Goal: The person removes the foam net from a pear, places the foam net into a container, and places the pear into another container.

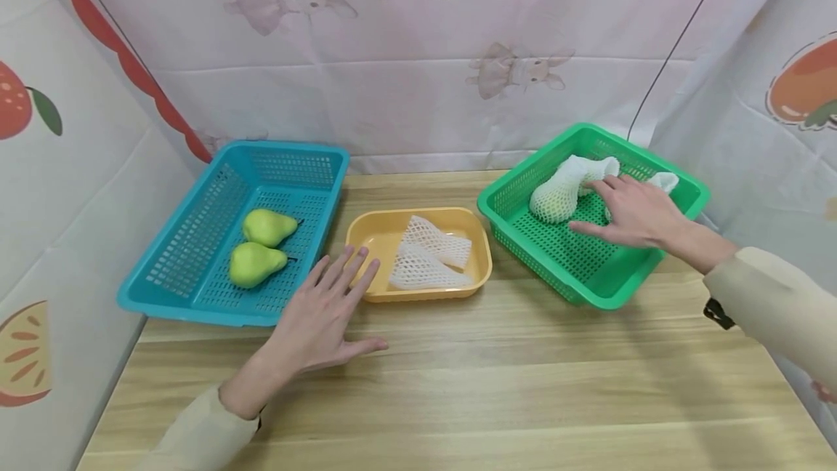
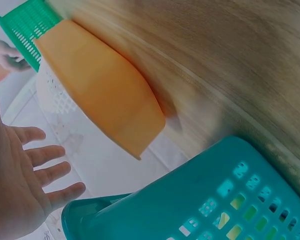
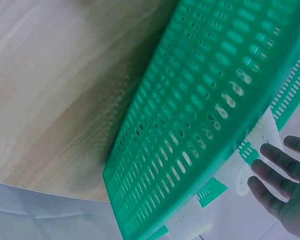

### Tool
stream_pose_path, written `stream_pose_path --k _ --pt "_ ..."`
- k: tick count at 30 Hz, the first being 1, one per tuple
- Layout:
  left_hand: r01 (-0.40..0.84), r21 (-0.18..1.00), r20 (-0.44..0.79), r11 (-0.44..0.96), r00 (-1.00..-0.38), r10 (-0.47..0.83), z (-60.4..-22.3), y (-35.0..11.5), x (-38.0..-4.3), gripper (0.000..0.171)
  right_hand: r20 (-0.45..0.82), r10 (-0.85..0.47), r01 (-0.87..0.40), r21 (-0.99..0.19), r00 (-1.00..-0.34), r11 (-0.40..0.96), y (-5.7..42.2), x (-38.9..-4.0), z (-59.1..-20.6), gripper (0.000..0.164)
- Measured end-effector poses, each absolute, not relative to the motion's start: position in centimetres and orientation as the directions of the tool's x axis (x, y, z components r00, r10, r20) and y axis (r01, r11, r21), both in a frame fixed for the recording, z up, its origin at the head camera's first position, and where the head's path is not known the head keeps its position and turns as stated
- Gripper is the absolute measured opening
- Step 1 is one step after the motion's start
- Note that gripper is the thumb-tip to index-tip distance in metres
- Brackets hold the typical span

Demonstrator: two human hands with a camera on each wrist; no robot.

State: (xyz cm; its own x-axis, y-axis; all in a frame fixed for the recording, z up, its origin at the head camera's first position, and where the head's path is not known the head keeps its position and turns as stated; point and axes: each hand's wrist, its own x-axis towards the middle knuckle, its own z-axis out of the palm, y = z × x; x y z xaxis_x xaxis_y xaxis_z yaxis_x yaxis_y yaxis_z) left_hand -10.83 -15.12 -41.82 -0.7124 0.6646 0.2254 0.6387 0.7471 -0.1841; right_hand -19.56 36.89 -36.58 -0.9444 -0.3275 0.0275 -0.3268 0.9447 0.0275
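Note:
My left hand (image 1: pixel 320 320) hovers palm down with fingers spread, between the blue basket and the front of the yellow tray (image 1: pixel 418 297); it holds nothing. Two white foam net sleeves (image 1: pixel 425 267) lie in that tray. Over the green basket (image 1: pixel 552 267), my right hand (image 1: pixel 631 213) is spread with its thumb apart. Beside its fingertips lies a pear in a foam net (image 1: pixel 556 195). Another white foam net (image 1: pixel 664 181) shows behind the hand, its contents mostly hidden. In the right wrist view, the right hand (image 3: pixel 290 185) has extended fingers and an empty palm.
On the left stands a blue basket (image 1: pixel 176 238) with two bare green pears (image 1: pixel 256 264) in it. The wooden table (image 1: pixel 458 391) extends in front of the containers. Printed cloth (image 1: pixel 405 93) hangs behind and at both sides.

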Motion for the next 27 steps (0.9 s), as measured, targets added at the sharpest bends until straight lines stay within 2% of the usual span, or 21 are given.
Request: stream_pose_path --k 8,15,23,27 --pt "0.641 -0.177 0.220 0.747 -0.714 0.664 -41.7 -15.1 -10.8 0.120 -0.043 -0.280 -0.282 0.057 -0.959 0.958 37.1 -21.1 -37.0 0.090" --pt "0.640 -0.166 0.224 0.750 -0.716 0.661 -41.7 -15.1 -10.9 0.119 -0.115 -0.232 -0.236 0.024 -0.966 0.971 37.2 -22.1 -37.3 0.092" --pt "0.637 -0.164 0.215 0.753 -0.722 0.658 -41.6 -14.9 -10.9 0.118 -0.130 -0.230 -0.231 -0.010 -0.964 0.973 37.5 -23.2 -38.4 0.095" --pt "0.638 -0.169 0.213 0.751 -0.720 0.660 -41.6 -14.9 -11.0 0.118 -0.123 -0.233 -0.233 -0.011 -0.965 0.972 37.5 -23.7 -38.9 0.088"
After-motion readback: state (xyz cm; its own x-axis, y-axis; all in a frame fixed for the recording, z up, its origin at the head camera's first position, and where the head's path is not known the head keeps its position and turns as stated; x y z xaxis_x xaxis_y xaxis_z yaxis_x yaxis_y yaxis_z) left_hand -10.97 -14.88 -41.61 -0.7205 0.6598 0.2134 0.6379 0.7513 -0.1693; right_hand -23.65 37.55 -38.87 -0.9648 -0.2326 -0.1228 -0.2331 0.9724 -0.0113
